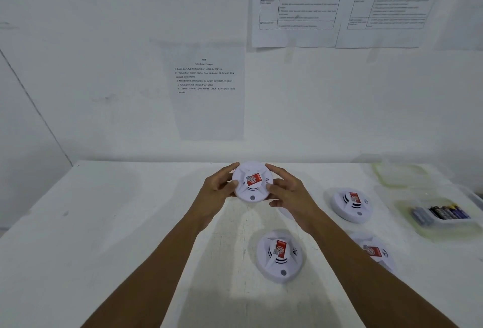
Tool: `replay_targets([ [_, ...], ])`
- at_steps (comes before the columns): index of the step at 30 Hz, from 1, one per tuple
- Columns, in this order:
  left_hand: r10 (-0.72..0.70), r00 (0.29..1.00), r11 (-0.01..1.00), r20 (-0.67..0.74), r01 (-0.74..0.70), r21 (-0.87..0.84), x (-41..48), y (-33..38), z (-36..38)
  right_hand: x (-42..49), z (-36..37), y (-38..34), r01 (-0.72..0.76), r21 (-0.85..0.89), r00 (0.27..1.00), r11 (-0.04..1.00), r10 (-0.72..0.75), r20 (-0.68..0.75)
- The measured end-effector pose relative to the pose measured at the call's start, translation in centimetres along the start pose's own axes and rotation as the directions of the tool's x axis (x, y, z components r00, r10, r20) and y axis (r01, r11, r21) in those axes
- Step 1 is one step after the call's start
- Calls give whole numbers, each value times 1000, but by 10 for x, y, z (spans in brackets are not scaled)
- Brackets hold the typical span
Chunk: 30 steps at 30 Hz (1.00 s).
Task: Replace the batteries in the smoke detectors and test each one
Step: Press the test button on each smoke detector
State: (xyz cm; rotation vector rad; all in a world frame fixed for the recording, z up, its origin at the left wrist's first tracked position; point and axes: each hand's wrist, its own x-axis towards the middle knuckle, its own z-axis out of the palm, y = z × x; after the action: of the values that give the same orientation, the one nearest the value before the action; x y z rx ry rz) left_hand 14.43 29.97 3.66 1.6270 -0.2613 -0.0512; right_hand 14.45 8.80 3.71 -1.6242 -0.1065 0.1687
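Observation:
A round white smoke detector [252, 183] with a red sticker is held above the white table [109, 223], face toward me. My left hand [217, 188] grips its left rim and my right hand [291, 188] grips its right rim, fingers curled round the edge. Three more detectors lie on the table: one [279, 255] below the hands, one [352, 204] to the right, and one [376, 252] partly hidden by my right forearm. A clear tray [441, 224] at the far right holds several batteries [444, 213].
A second clear container [400, 174] sits at the back right of the table. Printed instruction sheets [209, 89] hang on the white wall behind. The table's left edge runs along a wall corner.

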Motion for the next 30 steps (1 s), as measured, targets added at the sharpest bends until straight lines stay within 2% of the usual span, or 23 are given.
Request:
replay_targets([
  [10,-34,999,999,-37,34,-16,-2,-4,0,-6,1,1,8,-35,1000,999,-9,-23],
  [30,3,998,1000,-65,-3,8,-9,-5,-8,-8,5,1,22,-46,999,999,-24,-38],
])
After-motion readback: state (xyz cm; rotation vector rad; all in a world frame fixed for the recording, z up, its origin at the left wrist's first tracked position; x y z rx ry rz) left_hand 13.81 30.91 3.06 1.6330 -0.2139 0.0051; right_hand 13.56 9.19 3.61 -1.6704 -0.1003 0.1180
